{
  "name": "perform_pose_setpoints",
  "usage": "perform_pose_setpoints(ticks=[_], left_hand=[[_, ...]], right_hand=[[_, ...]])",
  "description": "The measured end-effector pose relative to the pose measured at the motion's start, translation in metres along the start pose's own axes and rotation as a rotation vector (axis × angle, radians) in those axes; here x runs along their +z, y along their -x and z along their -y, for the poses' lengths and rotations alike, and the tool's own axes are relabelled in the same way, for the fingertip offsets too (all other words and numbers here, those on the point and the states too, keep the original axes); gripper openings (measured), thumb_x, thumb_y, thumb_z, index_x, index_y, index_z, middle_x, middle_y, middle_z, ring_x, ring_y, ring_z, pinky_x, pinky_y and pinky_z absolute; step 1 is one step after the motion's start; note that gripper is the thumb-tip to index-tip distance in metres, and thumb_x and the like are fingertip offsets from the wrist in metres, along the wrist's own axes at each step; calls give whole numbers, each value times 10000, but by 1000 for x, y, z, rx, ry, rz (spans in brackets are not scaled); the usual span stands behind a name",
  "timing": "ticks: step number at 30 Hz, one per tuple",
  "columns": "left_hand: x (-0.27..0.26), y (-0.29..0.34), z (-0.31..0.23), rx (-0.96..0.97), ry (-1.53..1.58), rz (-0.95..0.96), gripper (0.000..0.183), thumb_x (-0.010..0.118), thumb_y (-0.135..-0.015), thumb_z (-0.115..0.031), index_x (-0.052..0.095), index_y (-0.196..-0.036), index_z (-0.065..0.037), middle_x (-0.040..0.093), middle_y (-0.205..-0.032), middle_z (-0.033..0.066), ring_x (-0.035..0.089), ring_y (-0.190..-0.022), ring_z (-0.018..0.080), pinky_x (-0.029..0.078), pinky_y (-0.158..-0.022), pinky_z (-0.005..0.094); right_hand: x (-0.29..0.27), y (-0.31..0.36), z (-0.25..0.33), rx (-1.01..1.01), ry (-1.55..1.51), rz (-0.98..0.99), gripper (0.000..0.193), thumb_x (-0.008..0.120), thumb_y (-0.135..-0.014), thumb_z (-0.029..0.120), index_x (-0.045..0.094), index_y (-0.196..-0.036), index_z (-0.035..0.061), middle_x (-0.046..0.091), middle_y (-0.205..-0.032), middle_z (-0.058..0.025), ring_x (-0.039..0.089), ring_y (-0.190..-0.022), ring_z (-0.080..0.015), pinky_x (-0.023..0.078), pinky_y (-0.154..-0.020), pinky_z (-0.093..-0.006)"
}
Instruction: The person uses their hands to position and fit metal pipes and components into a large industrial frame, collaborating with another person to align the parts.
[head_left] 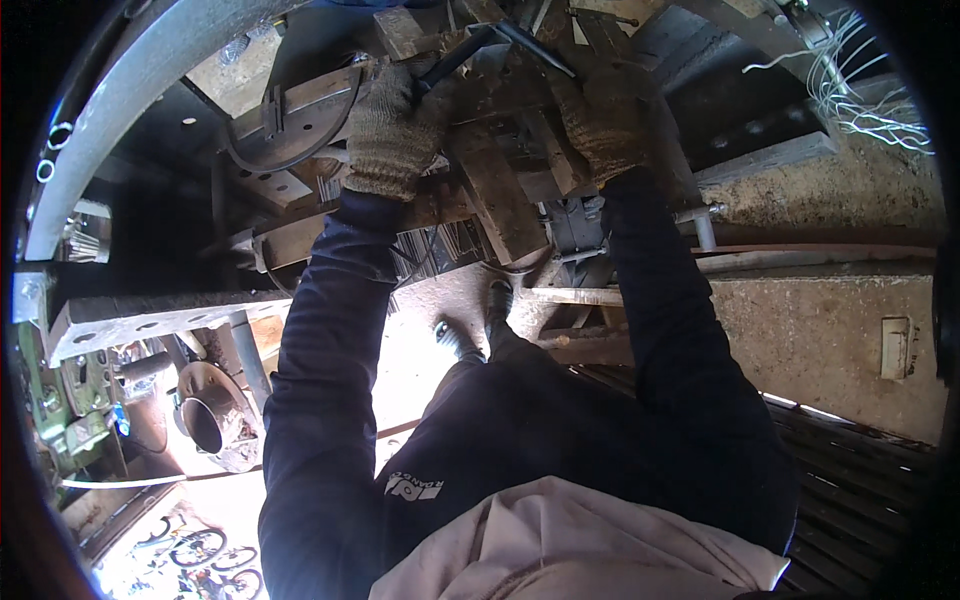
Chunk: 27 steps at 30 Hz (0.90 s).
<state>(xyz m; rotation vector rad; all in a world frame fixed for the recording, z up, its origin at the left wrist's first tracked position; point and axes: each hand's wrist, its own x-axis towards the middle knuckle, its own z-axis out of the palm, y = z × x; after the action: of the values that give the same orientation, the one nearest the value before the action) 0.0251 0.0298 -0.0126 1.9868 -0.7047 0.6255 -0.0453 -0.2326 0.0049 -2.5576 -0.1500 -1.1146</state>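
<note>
Both my hands wear grey-brown knitted work gloves and reach over a cluttered workbench. A dark metal bar (492, 36), bent into a wide V, spans the space between them. Its left end runs into my left hand (392, 135), whose fingers are closed round it. At the bar's other end is my right hand (605, 125), closed against it, with its fingertips partly lost in shadow. Under the bar lie worn rectangular blocks (497, 200) and dark steel pieces. A curved metal strip (300, 160) sits left of my left hand.
Tangled pale wire (860, 95) hangs at the far right, above a flat bar (770, 157). A perforated steel beam (160, 325) crosses the left side. Below it stands a round flanged pipe (212, 415). A stained wall panel (820, 340) is on the right.
</note>
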Motion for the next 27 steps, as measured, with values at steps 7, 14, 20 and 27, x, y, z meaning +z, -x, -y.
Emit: perform_pose_setpoints(ticks=[7, 14, 20, 27], left_hand=[[-7, 1, -5, -182, 7, 63, 377, 780, -918, -339, 722, -1210, -107, 730, -927, 87, 700, -816, 200, 549, -764, 344], [-11, -3, -14, -209, -12, 64, 375, 783, -915, -351, 726, -1190, -102, 758, -985, 93, 723, -873, 204, 552, -804, 357], [-10, -2, -11, -202, 67, 38, 361, 797, -910, -319, 725, -1182, -92, 769, -1031, 96, 730, -916, 200, 550, -832, 350], [-9, -3, -12, -236, 71, 44, 357, 803, -907, -298, 724, -1185, -88, 774, -1021, 105, 732, -895, 194, 551, -811, 341]], right_hand=[[-12, 2, 13, 11, -146, -4, 268, 696, -989, 228, 714, -1195, 56, 753, -1010, -156, 732, -918, -266, 565, -783, -371], [-6, 7, 0, 83, -174, -7, 366, 732, -963, 303, 705, -1255, 83, 720, -1143, -169, 702, -1032, -340, 564, -892, -435], [-4, 8, -2, 32, -185, -36, 393, 726, -961, 268, 684, -1302, 76, 716, -1155, -190, 696, -1057, -350, 558, -915, -437], [-9, 8, 1, 34, -217, -42, 406, 710, -964, 254, 675, -1326, 75, 712, -1182, -206, 692, -1070, -358, 551, -922, -445]])
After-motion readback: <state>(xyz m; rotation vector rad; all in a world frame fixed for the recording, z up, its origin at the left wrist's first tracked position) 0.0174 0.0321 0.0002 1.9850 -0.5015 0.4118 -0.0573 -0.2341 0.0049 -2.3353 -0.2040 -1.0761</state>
